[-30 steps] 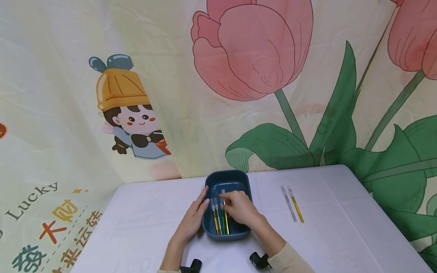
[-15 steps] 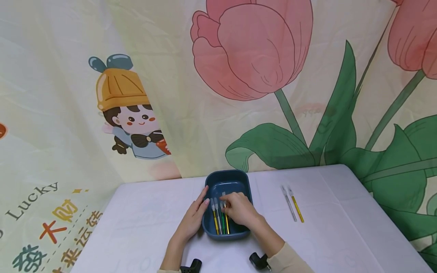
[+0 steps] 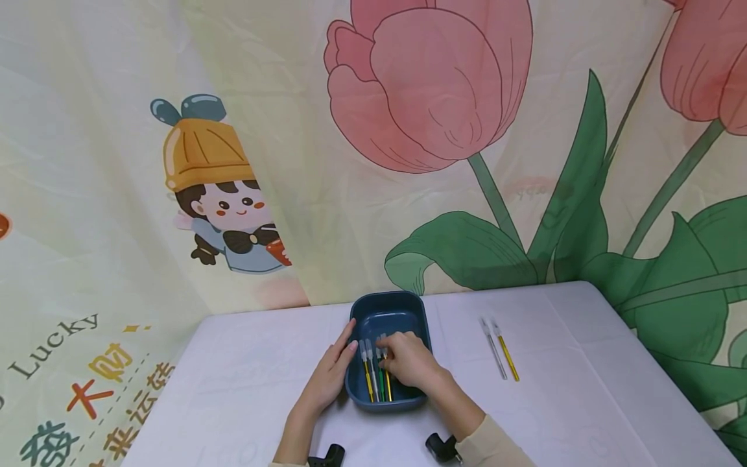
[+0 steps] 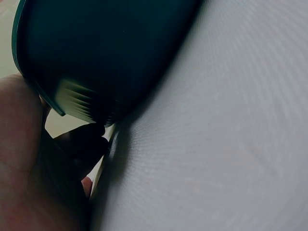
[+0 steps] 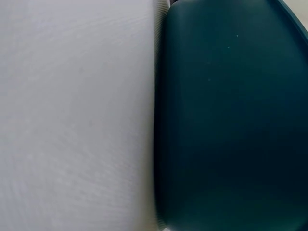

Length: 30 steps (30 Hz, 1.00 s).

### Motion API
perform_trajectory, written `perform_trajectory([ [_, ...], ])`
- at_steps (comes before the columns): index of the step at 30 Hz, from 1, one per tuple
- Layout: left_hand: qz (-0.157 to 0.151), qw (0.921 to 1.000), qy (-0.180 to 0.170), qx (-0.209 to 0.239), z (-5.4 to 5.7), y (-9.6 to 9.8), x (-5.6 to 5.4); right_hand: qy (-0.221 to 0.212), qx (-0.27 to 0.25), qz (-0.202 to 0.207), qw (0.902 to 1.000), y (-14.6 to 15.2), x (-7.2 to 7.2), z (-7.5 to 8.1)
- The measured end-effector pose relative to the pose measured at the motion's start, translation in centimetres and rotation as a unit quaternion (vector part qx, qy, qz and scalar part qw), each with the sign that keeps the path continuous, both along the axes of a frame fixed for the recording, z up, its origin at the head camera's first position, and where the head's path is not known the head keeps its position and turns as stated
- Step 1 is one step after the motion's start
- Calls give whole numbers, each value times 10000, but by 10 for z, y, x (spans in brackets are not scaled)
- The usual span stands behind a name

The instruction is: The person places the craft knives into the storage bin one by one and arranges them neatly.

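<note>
In the head view a dark blue box (image 3: pixel 388 407) stands on the table. Inside lie several slim craft knives with clear caps, among them yellow (image 3: pixel 369 383), silver (image 3: pixel 375 383) and green (image 3: pixel 382 384) ones. My left hand (image 3: pixel 328 373) holds the box's left side, thumb at the rim and fingers against the outer wall; the left wrist view shows those fingers (image 4: pixel 82 144) low on the wall. Reaching in over the right rim, my right hand (image 3: pixel 411 360) pinches a gold craft knife (image 3: pixel 389 389) near its capped end. The right wrist view shows only box wall (image 5: pixel 231 115) and cloth.
To the right of the box, a silver craft knife (image 3: pixel 494 350) and a yellow craft knife (image 3: pixel 509 358) lie side by side on the white tablecloth (image 3: pixel 560 402). A printed curtain (image 3: pixel 327 214) hangs behind the table's far edge.
My right hand has shifted slightly toward the near side of the box, and the pinched knife's cap has moved with it. The left hand and box stay in place.
</note>
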State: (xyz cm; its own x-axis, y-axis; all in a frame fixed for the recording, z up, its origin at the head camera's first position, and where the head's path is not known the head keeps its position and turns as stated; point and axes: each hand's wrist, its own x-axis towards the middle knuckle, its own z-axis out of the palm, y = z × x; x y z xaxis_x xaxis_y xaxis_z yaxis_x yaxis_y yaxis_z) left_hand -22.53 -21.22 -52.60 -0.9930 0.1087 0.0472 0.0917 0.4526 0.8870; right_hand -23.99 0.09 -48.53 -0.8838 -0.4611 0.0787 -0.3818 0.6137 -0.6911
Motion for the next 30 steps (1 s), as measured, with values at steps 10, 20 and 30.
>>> perform_trajectory([
  [10, 19, 10000, -73, -2, 0, 0, 0, -30, 203, -13, 9998, -1, -1, -1],
  [20, 4, 10000, -60, -20, 0, -1, -1, 86, 690, -127, 9975, -4, 1, 1],
  [30, -37, 9999, -95, 100, -1, -1, 0, 18, 718, -55, 9974, -5, 1, -2],
])
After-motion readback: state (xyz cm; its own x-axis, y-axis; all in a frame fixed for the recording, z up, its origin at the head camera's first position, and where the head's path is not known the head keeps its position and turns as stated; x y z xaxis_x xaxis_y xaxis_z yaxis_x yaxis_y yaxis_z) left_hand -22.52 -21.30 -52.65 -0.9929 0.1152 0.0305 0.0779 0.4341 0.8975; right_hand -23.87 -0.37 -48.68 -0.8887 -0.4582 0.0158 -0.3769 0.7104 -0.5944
